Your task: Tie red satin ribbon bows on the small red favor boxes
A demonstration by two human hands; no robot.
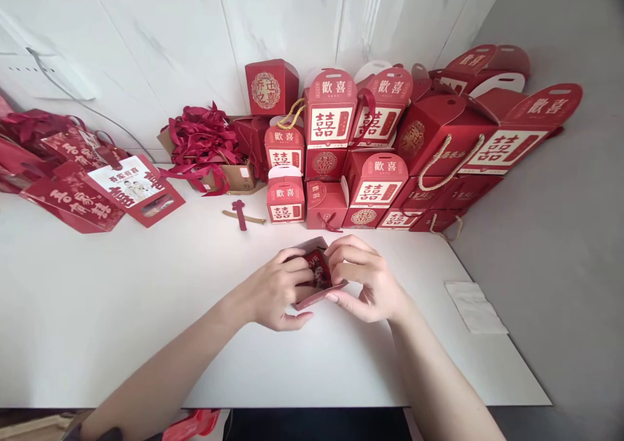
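Observation:
Between my hands, on the white table, sits a small red gift box (319, 297) with its top open toward me. Inside it lies a dark red printed packet (318, 267), partly covered by fingers. My left hand (280, 290) is curled over the box's left wall, its fingers reaching inside and the thumb outside. On the right side, my right hand (363, 277) pinches the box's rim, fingers at the far right edge and thumb near the front. Just behind lie a dark red flower-shaped strip and a gold strip (256, 218), crossed on the table.
Red double-happiness gift boxes (373, 191) stand stacked against the wall at the back right. A cardboard box of dark red ribbons (205, 145) is at back left. Red gift bags (92, 188) lie far left. A folded white tissue (475, 306) rests near the right edge.

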